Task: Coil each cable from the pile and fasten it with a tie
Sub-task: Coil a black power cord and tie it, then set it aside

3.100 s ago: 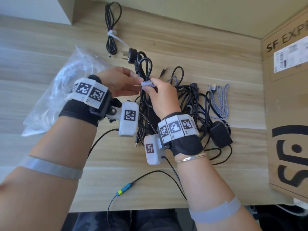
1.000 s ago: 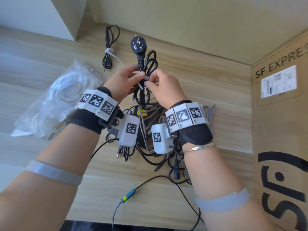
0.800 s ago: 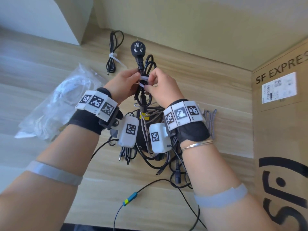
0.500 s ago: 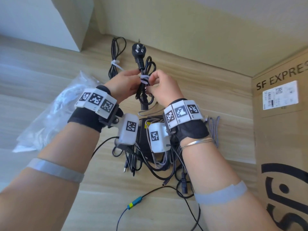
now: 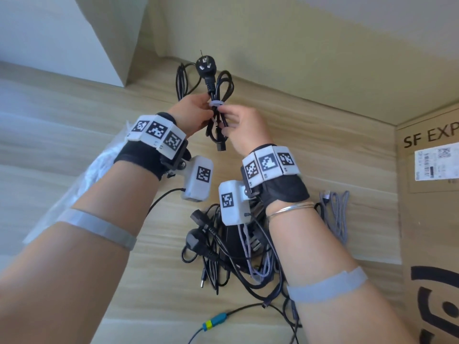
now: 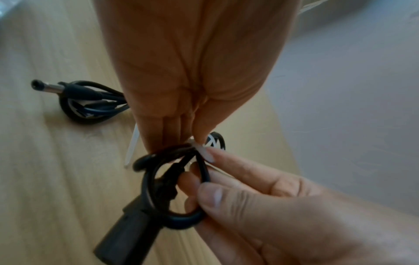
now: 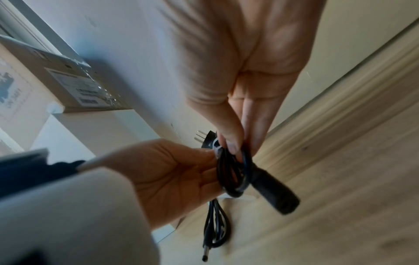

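A coiled black power cable (image 5: 218,95) is held upright in the air above the table, its three-pin plug (image 5: 207,67) on top and its connector (image 5: 221,146) hanging below. A white tie (image 5: 215,103) circles the coil's middle. My left hand (image 5: 207,106) pinches the coil at the tie (image 6: 199,148) from the left. My right hand (image 5: 223,119) holds the lower loops (image 6: 181,217), its forefinger on the tie. The right wrist view shows the coil (image 7: 235,172) between both hands. The pile of loose cables (image 5: 231,249) lies beneath my wrists.
One tied black cable (image 5: 182,80) lies by the back wall. A clear plastic bag (image 5: 99,170) sits at the left, a grey braided cable (image 5: 335,214) right of the pile, a cardboard box (image 5: 427,207) along the right edge. A white block (image 5: 74,38) stands at the back left.
Both hands have lifted the coil higher and farther from me, off the pile. The tie, earlier loose in the fingers, now sits round the coil's middle.
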The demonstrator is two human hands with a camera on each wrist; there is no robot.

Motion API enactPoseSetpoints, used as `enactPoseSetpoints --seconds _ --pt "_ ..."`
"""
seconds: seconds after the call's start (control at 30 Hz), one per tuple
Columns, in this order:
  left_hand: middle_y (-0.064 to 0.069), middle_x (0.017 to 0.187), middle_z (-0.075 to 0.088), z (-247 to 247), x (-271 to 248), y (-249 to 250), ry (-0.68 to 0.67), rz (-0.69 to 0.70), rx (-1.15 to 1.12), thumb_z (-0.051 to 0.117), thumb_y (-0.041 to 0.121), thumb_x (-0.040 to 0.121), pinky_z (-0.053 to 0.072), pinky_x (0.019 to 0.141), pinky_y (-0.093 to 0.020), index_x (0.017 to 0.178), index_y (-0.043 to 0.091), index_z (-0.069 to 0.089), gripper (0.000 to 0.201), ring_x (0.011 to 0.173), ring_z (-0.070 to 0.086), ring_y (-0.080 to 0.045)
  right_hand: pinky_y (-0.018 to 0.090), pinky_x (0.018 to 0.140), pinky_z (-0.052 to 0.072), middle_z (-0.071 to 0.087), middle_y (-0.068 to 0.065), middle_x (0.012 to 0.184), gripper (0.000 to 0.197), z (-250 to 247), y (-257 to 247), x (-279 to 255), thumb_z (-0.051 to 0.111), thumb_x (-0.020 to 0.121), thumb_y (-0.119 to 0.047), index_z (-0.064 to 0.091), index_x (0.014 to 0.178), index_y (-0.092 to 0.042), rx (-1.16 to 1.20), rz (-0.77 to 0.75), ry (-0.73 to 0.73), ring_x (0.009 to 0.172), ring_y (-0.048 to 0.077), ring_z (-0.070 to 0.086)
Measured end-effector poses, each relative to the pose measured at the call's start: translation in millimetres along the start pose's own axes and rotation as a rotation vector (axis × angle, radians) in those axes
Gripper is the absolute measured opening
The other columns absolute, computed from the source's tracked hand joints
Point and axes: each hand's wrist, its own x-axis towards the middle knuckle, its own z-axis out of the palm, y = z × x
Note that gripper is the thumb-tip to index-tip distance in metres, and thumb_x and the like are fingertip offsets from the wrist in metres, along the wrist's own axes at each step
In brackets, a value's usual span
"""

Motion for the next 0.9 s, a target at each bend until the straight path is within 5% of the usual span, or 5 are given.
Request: enactPoseSetpoints --seconds 0.23,0.47,0.63,0.73,0.9 --pt "-0.025 0.108 0.059 -7.4 21.7 -1.6 0.018 -0.066 0.215 0.037 -0.006 0.091 0.043 0.101 -0.047 0.119 0.000 0.053 0.033 0.108 0.057 -0.038 0.031 0.098 0.046 0.059 0.008 0.129 0.051 13.4 1.5 16.7 0.056 0.083 0.007 0.056 0.129 -0.015 0.002 0.029 0.028 0.109 0.020 0.062" --pt "-0.020 0.112 0.059 -12.2 35.0 2.6 0.034 -0.034 0.553 0.037 0.002 0.093 0.041 0.081 -0.035 0.119 0.002 0.054 0.031 0.095 0.055 -0.031 0.029 0.101 0.043 0.060 0.007 0.129 0.048 20.9 2.9 24.9 0.063 0.083 -0.001 0.056 0.129 -0.012 0.032 0.046 0.041 0.118 0.018 0.057" --pt "0.002 0.114 0.060 -16.7 39.5 4.2 0.049 0.001 0.489 0.040 0.011 0.096 0.040 0.087 -0.020 0.129 0.018 0.053 0.037 0.100 0.056 -0.013 0.036 0.098 0.047 0.061 0.010 0.125 0.049 22.0 -0.3 30.9 0.065 0.082 -0.002 0.056 0.129 -0.010 0.046 0.108 0.032 0.117 0.022 0.056" --pt "-0.001 0.131 0.056 -18.4 39.5 4.1 0.025 -0.001 0.459 0.039 0.006 0.094 0.038 0.106 -0.029 0.135 0.017 0.048 0.043 0.120 0.052 -0.016 0.024 0.094 0.043 0.063 0.005 0.122 0.043 18.9 0.0 31.9 0.064 0.084 -0.006 0.059 0.125 -0.014 -0.031 0.094 0.030 0.114 0.018 0.057" --pt "-0.010 0.137 0.048 -18.5 34.7 7.1 0.076 -0.029 0.434 0.032 0.006 0.097 0.035 0.109 -0.034 0.138 0.011 0.041 0.043 0.126 0.047 -0.022 0.019 0.085 0.039 0.062 -0.001 0.122 0.034 14.5 -1.1 29.8 0.060 0.089 -0.015 0.060 0.123 -0.018 -0.100 0.075 0.050 0.111 0.015 0.057"
